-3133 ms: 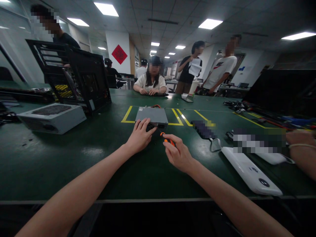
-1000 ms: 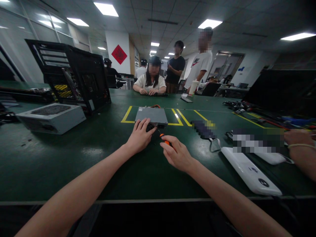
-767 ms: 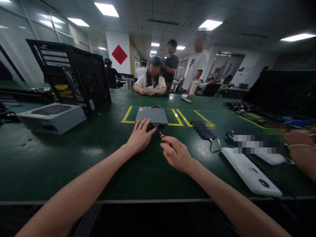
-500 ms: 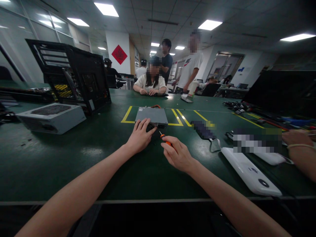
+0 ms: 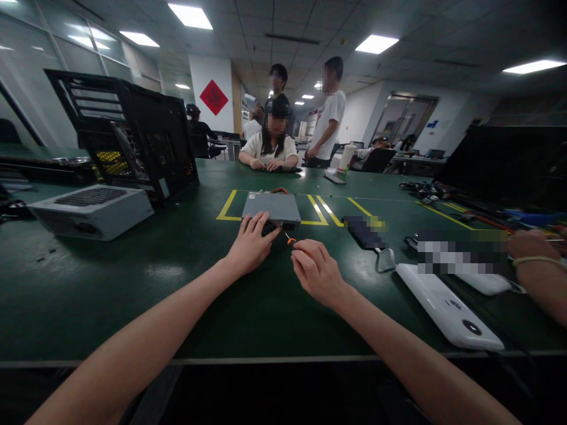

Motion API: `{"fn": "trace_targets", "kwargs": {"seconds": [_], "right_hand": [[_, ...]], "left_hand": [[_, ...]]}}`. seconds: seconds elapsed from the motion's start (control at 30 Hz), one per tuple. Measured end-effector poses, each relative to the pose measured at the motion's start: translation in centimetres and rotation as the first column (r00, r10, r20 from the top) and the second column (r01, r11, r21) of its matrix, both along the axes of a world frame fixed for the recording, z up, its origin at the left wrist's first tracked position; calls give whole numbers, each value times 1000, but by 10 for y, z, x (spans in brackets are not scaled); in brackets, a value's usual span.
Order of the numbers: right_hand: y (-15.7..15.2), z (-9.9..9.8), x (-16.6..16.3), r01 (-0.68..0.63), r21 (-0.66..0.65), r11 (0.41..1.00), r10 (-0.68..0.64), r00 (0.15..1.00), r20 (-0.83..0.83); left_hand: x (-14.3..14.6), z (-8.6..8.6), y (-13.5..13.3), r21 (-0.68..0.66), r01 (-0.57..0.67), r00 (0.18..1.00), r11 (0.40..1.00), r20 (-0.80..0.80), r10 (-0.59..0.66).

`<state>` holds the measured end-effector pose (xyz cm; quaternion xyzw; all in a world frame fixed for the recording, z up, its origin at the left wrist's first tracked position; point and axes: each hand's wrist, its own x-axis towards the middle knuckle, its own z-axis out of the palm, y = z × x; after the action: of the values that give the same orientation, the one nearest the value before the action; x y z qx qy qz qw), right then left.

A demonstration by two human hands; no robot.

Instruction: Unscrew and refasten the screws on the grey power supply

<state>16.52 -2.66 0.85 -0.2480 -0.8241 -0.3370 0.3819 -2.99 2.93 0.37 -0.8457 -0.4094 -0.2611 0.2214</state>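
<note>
A flat grey metal unit [image 5: 271, 208] lies on the green table [image 5: 133, 283] inside yellow tape lines. My left hand [image 5: 250, 243] rests on its near edge, fingers spread over the top and front, bracing it. My right hand [image 5: 312, 271] is closed round a small orange-handled screwdriver [image 5: 291, 241]; only the handle's tip and the thin shaft show, pointing at the unit's near right corner. Red wires stick out behind the unit.
A black computer case [image 5: 133, 139] and a grey power supply [image 5: 93, 209] stand at the left. White devices [image 5: 447, 307] and cables lie at the right, beside another person's hand [image 5: 531, 245]. A person sits across the table; two stand behind. A dark monitor [image 5: 505, 162] is far right.
My right hand has closed further over the screwdriver, so less orange shows. My left hand stays on the unit. The two standing people have walked left behind the seated person.
</note>
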Motion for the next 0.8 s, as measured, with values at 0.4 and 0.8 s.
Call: {"fn": "trace_targets", "kwargs": {"seconds": [0.4,0.8], "right_hand": [[-1,3,-1,-98,-122,988,99,995,4],[-1,3,8,-193,-138,971,186,981,-62]], "left_hand": [[0,0,0,-10,3,1000,1000,5,-3],[0,0,-1,-25,6,1000,1000,12,-6]]}}
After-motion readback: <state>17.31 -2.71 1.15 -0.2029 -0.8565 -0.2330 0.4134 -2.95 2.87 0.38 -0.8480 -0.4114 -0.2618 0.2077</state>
